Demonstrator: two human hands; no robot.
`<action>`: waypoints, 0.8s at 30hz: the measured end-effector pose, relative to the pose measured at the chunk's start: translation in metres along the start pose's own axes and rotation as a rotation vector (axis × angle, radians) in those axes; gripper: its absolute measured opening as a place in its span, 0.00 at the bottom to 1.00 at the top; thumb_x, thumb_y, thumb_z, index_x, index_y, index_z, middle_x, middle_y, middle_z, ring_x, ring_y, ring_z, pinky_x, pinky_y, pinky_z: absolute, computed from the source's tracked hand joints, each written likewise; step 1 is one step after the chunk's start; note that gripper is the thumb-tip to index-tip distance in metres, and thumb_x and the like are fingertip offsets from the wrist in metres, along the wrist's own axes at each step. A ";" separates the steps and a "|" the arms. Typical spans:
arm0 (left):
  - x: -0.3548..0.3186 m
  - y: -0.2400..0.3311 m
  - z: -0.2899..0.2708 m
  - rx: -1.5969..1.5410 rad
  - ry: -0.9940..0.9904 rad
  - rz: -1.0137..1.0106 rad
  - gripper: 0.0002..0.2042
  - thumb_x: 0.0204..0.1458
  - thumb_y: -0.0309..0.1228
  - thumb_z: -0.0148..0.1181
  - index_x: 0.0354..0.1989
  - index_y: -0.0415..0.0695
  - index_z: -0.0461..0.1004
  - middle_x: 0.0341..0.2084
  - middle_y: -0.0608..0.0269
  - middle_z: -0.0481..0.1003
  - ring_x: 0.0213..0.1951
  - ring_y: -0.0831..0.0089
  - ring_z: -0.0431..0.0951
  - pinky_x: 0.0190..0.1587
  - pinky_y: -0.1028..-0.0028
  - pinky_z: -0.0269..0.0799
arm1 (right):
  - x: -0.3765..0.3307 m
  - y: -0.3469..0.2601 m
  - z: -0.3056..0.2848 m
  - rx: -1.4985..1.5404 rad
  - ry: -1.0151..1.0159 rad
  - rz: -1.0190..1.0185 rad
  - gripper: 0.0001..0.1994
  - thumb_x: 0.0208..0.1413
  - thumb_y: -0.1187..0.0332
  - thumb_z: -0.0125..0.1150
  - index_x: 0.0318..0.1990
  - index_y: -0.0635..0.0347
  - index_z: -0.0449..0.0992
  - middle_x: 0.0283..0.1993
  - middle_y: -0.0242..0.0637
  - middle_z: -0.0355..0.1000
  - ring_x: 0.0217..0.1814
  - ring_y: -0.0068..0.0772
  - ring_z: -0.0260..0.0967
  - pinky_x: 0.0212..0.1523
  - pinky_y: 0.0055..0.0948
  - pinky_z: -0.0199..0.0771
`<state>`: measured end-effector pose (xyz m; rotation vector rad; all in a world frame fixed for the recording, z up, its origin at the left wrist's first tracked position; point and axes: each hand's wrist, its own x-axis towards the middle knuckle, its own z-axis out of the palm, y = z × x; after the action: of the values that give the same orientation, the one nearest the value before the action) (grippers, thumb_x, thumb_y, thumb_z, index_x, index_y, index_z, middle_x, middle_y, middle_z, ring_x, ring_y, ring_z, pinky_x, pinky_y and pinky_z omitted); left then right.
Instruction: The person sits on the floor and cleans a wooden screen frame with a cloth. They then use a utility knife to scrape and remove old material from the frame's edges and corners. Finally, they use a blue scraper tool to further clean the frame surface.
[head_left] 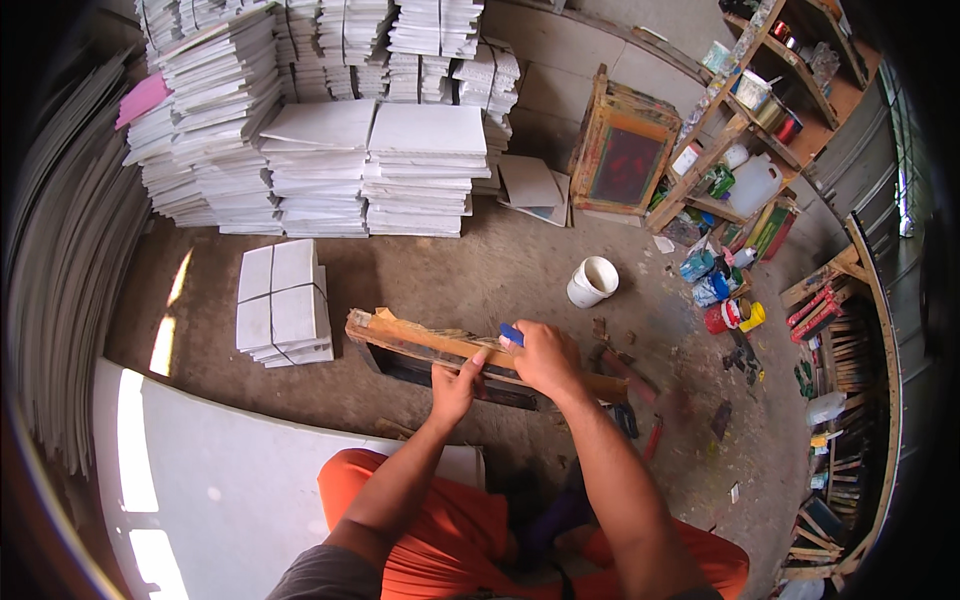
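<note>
The right hand [545, 358] is curled around a small blue object [511, 334], gripping it with the fingers closed and pressing it down against the top edge of a paint-stained wooden frame [420, 345]; only the blue tip shows past the knuckles, so I cannot tell what kind of tool it is. The left hand [455, 388] sits just beside it, fingers folded over the near rail of the same frame and the thumb stretched up along the wood, steadying it. The frame stands on edge on the dirt floor [500, 260], right in front of the person's knees, which are covered in orange cloth [440, 520].

To the person's left a large white sheet [240, 480] lies flat on the floor, reaching under the knee. Beyond the frame, a small bundle of white tiles tied with dark string [285, 300] rests by itself, and behind that tall stacks of white tiles [330, 160] run along the back wall. A white plastic bucket [592, 280] stands on the floor, near the frame and to its right. Another wooden frame with a red screen [625, 160] leans against the wall. Farther right, a wooden shelf [750, 130] carries paint tins and a white jug [755, 185], with small pots and bottles of colour [725, 290] clustered on the floor below it.
</note>
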<state>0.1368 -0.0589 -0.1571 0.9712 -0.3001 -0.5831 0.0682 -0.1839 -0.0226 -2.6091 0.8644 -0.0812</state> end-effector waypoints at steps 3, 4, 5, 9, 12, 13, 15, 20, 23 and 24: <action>-0.004 0.005 0.007 -0.030 0.024 0.029 0.12 0.63 0.34 0.65 0.37 0.34 0.77 0.20 0.63 0.76 0.15 0.77 0.73 0.16 0.75 0.69 | -0.014 0.015 -0.002 0.236 0.149 0.027 0.11 0.60 0.64 0.68 0.40 0.63 0.80 0.36 0.50 0.80 0.42 0.58 0.79 0.43 0.49 0.76; -0.003 0.003 0.006 -0.010 0.009 0.014 0.13 0.63 0.34 0.65 0.38 0.34 0.77 0.23 0.61 0.76 0.16 0.75 0.74 0.16 0.74 0.70 | -0.020 0.022 -0.001 0.316 0.196 0.037 0.12 0.60 0.63 0.68 0.41 0.64 0.80 0.35 0.50 0.80 0.42 0.57 0.79 0.42 0.47 0.76; -0.001 0.001 0.002 0.011 -0.006 0.000 0.13 0.63 0.35 0.65 0.40 0.34 0.76 0.26 0.60 0.77 0.17 0.73 0.75 0.16 0.73 0.71 | -0.028 0.027 0.000 0.252 0.277 -0.064 0.12 0.58 0.64 0.71 0.42 0.63 0.80 0.36 0.46 0.80 0.41 0.54 0.79 0.42 0.44 0.77; 0.001 -0.002 -0.004 0.020 0.012 -0.015 0.14 0.62 0.35 0.64 0.41 0.34 0.75 0.29 0.58 0.78 0.19 0.72 0.76 0.16 0.72 0.72 | -0.061 0.007 0.030 0.128 0.413 -0.075 0.14 0.51 0.66 0.72 0.46 0.51 0.81 0.47 0.34 0.77 0.46 0.48 0.80 0.44 0.46 0.77; 0.000 0.002 0.004 0.051 0.013 -0.008 0.14 0.62 0.35 0.64 0.40 0.34 0.75 0.29 0.58 0.78 0.20 0.72 0.76 0.16 0.72 0.72 | -0.060 0.003 0.038 0.082 0.477 -0.017 0.12 0.50 0.71 0.69 0.43 0.52 0.79 0.45 0.34 0.77 0.45 0.47 0.80 0.42 0.45 0.78; 0.000 0.001 0.005 0.044 0.009 -0.011 0.14 0.62 0.35 0.65 0.41 0.35 0.75 0.29 0.58 0.78 0.20 0.72 0.76 0.16 0.72 0.72 | -0.057 0.006 0.040 0.045 0.470 -0.008 0.11 0.51 0.71 0.68 0.43 0.52 0.78 0.44 0.35 0.78 0.44 0.48 0.80 0.42 0.45 0.78; 0.001 -0.003 0.005 0.028 -0.002 -0.020 0.14 0.62 0.35 0.65 0.43 0.35 0.73 0.29 0.58 0.78 0.20 0.71 0.77 0.16 0.72 0.71 | -0.052 0.009 0.040 -0.031 0.457 0.012 0.10 0.53 0.72 0.65 0.43 0.51 0.77 0.41 0.38 0.79 0.42 0.49 0.81 0.41 0.47 0.78; -0.016 -0.011 -0.010 0.012 0.023 -0.008 0.16 0.61 0.33 0.65 0.47 0.38 0.67 0.32 0.56 0.77 0.20 0.69 0.77 0.15 0.72 0.70 | -0.020 0.045 -0.023 -0.199 0.409 0.356 0.09 0.56 0.72 0.66 0.45 0.54 0.78 0.37 0.46 0.82 0.44 0.55 0.81 0.41 0.51 0.77; -0.016 -0.008 -0.010 0.018 0.023 -0.016 0.15 0.61 0.33 0.65 0.47 0.38 0.67 0.32 0.57 0.77 0.19 0.70 0.77 0.15 0.72 0.70 | -0.040 0.040 -0.021 0.023 0.411 -0.004 0.10 0.55 0.69 0.69 0.44 0.56 0.79 0.38 0.41 0.79 0.44 0.53 0.80 0.42 0.47 0.77; -0.014 -0.007 -0.011 0.014 0.041 -0.015 0.15 0.61 0.34 0.65 0.46 0.38 0.68 0.31 0.58 0.77 0.19 0.70 0.76 0.15 0.72 0.70 | -0.048 0.031 -0.012 0.119 0.399 -0.117 0.09 0.55 0.69 0.69 0.43 0.56 0.79 0.39 0.40 0.79 0.44 0.52 0.79 0.43 0.46 0.77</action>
<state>0.1284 -0.0465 -0.1688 0.9988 -0.2609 -0.5745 0.0099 -0.1821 -0.0202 -2.5672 0.8010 -0.6834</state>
